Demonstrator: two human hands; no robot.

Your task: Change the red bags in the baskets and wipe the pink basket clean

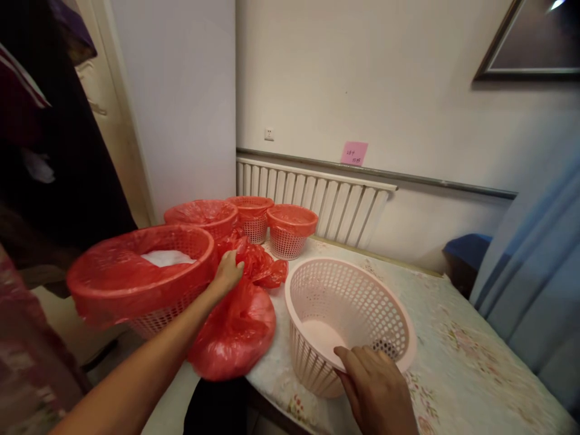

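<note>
My right hand point(378, 383) grips the near rim of a pale pink plastic basket point(312, 344), thumb outside and fingers over the edge. The basket stands on the table, tilted slightly toward me, with nothing inside that I can see. To its left, my left hand point(229, 270) is closed on the gathered neck of a red plastic bag point(235, 338). The bag's full lower part bulges at the table's near edge; what it contains is hidden. Beside my left forearm is a large basket point(165, 317) lined with red plastic, with something white point(167, 258) in it.
Several smaller baskets lined with red plastic, one of them here point(287, 241), stand at the back left by a white radiator point(317, 196). A flowered cloth covers the table point(471, 344). A blue curtain point(534, 266) hangs at right, and dark clothes point(58, 169) hang at left.
</note>
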